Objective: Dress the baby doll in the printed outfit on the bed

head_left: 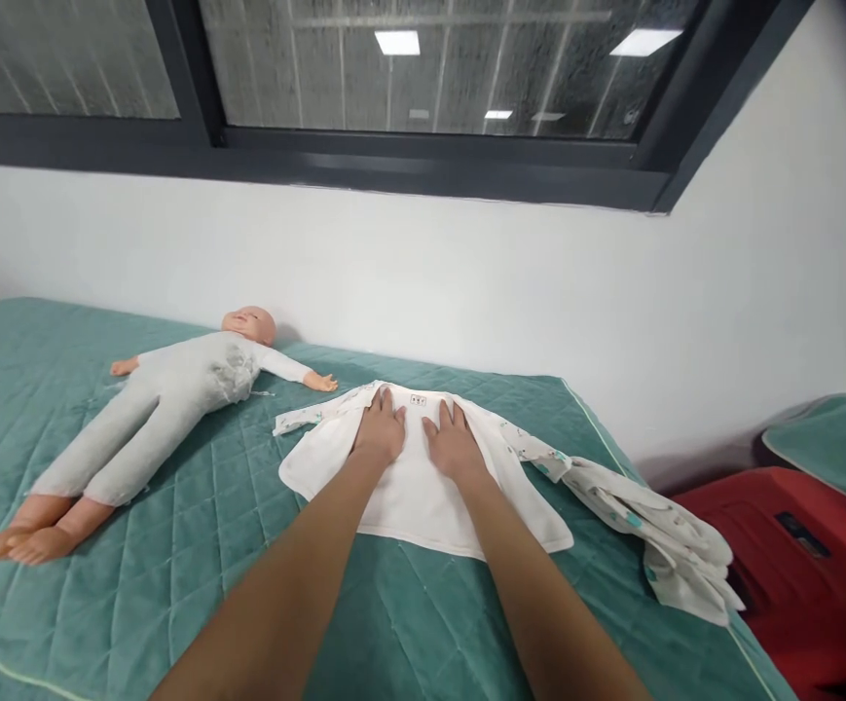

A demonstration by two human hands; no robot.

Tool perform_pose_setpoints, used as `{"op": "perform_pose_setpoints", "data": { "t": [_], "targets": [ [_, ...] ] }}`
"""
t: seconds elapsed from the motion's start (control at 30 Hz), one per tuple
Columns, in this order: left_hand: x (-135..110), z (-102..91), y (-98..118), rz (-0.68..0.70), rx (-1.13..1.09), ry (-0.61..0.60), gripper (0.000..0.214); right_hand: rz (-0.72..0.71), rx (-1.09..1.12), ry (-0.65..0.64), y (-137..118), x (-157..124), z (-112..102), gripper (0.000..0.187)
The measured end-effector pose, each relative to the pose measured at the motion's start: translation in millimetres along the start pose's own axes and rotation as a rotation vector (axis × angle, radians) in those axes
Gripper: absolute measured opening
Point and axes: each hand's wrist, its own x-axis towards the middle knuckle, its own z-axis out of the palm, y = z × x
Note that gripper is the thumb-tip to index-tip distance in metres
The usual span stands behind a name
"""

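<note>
A white baby jacket [415, 497] lies spread open on the green quilted cover, its inside facing up and its printed sleeves out to both sides. My left hand [381, 428] rests on its upper left part near the collar, fingers stretched out. On the upper right part my right hand [455, 440] lies with fingers spread. Between the hands a small label shows at the neckline. To the left a baby doll [181, 380] in a pale bodysuit lies on its back, one arm reaching toward the jacket.
Crumpled printed baby clothing [656, 531] lies at the right edge of the green cover [196, 604], touching the jacket's right sleeve. Beyond that edge stands a red case [773, 555] with green cloth [838, 448] on it. A white wall and dark-framed window rise behind.
</note>
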Motion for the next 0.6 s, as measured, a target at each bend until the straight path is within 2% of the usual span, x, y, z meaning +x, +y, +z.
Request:
{"op": "perform_pose_setpoints", "data": {
  "t": [0.23,0.6],
  "targets": [
    [-10.8,-3.8,5.8,0.001,-0.009,0.008,0.062,0.045,0.017,-0.007,-5.4,-5.7,-4.2,0.066],
    [-52.5,-6.0,10.3,-0.026,-0.03,0.054,0.062,0.049,0.01,-0.052,-10.0,-34.8,-5.4,0.074]
  ]
}}
